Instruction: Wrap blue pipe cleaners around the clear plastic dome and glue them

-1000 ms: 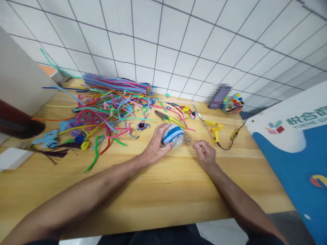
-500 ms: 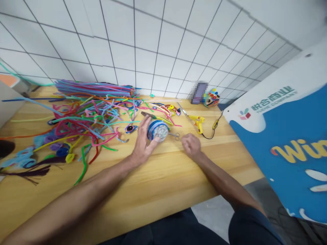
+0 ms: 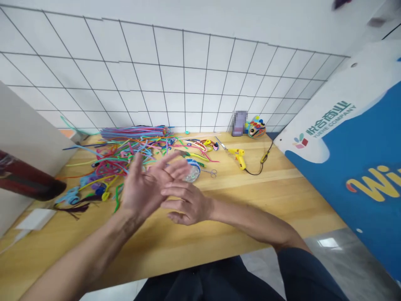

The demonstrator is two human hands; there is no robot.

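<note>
My left hand (image 3: 150,186) is raised above the table with its palm up and fingers spread, holding nothing. Against its palm side rests my right hand (image 3: 189,202), its fingers loosely bent and apart, with no object showing in them. Just behind the hands, a round blue-banded ball (image 3: 192,170) with a pale, clear-looking face lies on the wood, partly hidden by the left fingers. Beside it are small scissors (image 3: 210,172), whose handle loops show. Pliers (image 3: 182,153) lie behind the ball, partly covered.
Tangled pipe cleaners (image 3: 109,163) cover the table's left part, with a bundle (image 3: 134,132) along the wall. A yellow glue gun (image 3: 238,156) with a cord lies right of centre. A phone (image 3: 239,124) and a colourful fish-like figure (image 3: 257,128) stand behind. A dark red cylinder (image 3: 28,177) juts in at left.
My left hand has let go of the ball and turned palm up. My right hand has opened from a fist and moved left to meet it. The view has tilted up.
</note>
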